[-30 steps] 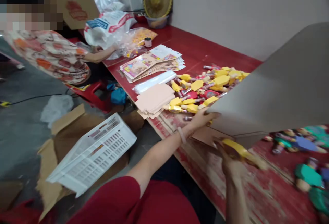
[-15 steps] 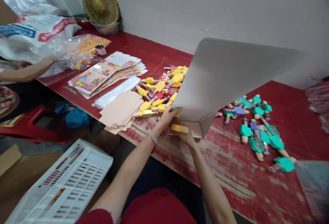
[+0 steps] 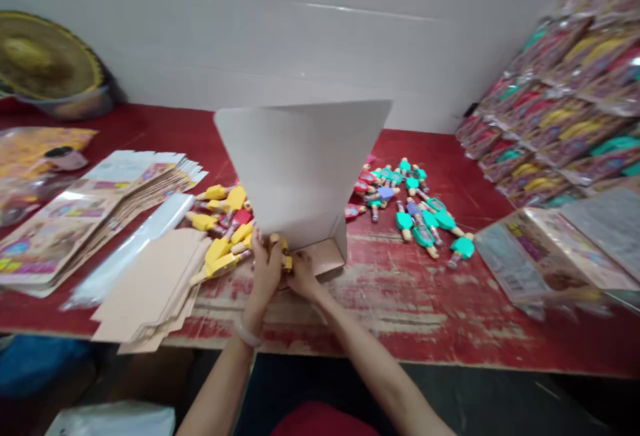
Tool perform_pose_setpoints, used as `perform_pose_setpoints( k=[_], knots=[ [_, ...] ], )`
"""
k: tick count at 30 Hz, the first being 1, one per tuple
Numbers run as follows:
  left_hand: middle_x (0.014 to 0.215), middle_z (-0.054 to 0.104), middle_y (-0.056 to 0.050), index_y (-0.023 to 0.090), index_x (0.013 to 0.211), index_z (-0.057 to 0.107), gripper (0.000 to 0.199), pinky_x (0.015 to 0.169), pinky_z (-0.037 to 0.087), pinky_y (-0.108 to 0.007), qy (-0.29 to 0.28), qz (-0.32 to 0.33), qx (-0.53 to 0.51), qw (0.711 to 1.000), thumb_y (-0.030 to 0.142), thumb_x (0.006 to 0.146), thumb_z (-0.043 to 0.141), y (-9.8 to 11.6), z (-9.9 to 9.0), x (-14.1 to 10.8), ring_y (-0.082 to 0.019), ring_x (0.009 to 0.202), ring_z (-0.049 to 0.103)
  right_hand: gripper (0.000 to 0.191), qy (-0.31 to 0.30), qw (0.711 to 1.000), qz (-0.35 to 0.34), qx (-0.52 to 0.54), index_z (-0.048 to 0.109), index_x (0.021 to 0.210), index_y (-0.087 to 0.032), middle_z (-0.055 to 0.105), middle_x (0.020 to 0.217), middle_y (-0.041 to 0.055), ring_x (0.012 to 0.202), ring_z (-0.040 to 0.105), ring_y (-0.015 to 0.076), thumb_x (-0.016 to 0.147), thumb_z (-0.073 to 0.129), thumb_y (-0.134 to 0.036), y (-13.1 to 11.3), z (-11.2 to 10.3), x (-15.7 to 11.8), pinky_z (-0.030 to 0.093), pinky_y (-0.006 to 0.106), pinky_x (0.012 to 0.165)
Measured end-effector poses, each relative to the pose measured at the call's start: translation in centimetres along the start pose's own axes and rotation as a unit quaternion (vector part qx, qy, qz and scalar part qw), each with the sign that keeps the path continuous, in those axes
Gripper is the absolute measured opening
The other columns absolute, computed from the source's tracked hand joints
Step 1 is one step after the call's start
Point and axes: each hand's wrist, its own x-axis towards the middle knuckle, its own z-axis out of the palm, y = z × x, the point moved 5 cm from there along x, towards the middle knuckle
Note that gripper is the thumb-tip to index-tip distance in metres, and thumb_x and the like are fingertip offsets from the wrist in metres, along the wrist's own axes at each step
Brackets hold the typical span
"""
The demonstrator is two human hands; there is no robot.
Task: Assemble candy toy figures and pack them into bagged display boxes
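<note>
An upright cardboard box (image 3: 324, 257) with a tall pale back panel (image 3: 305, 163) stands on the table before me. My left hand (image 3: 267, 268) grips its left side, thumb towards the inside. Low in the box, my right hand (image 3: 302, 277) has its fingers closed against a yellow toy (image 3: 286, 261) with a tan knob; the fingertips are partly hidden. Left of the box lies a pile of yellow toys (image 3: 220, 249) with clear tubes, some red ones among them. To the right are scattered teal toys (image 3: 404, 221), with a few purple and red pieces.
Flat tan card pieces (image 3: 150, 283), clear plastic sleeves (image 3: 145, 243) and printed cards (image 3: 65, 223) lie on the left. A bag of yellow parts (image 3: 30, 156) sits farther left. At right are a plastic-wrapped printed pack (image 3: 555, 256) and stacked packaged toys (image 3: 565, 109). A wall runs behind.
My view has turned right, bringing the stacked packages into sight and losing the other person's arm. My right hand has moved closer to my left, lower in the box with the yellow toy.
</note>
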Motion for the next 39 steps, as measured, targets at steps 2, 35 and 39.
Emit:
perform_pose_setpoints(
  k=[2,35,39],
  knots=[
    [0.153,0.036,-0.015,0.018,0.147,0.031,0.058,0.121,0.025,-0.041,0.037,0.001,0.019,0.999,0.033,0.094,0.048,-0.5,0.1,0.4,-0.023,0.144,0.032,0.049,0.015,1.000,-0.003,-0.011,0.062,0.108,-0.017,0.063,0.106,0.0104,0.106,0.052,0.0275,0.061,0.057,-0.008,0.1,0.3,-0.4,0.044,0.040,0.092],
    [0.127,0.065,-0.020,0.015,0.141,0.052,0.054,0.072,0.055,-0.039,-0.367,0.073,0.629,0.681,0.008,0.089,0.039,6.0,-5.0,-7.2,-0.032,0.090,0.072,0.043,-0.011,0.991,-0.026,0.133,0.074,0.094,-0.018,0.072,0.100,0.0075,0.100,0.061,0.0230,0.070,0.042,-0.006,2.7,-2.0,-0.1,0.046,0.038,0.094],
    [0.116,0.068,-0.022,0.012,0.129,0.059,0.058,0.067,0.053,-0.039,-0.427,0.158,0.637,0.622,-0.004,0.079,0.034,5.8,-2.7,-7.5,-0.031,0.081,0.071,0.042,0.003,0.988,-0.024,0.150,0.075,0.092,-0.020,0.072,0.097,0.0064,0.099,0.061,0.0235,0.069,0.043,-0.006,2.4,-2.0,-0.3,0.046,0.038,0.094]
  ],
)
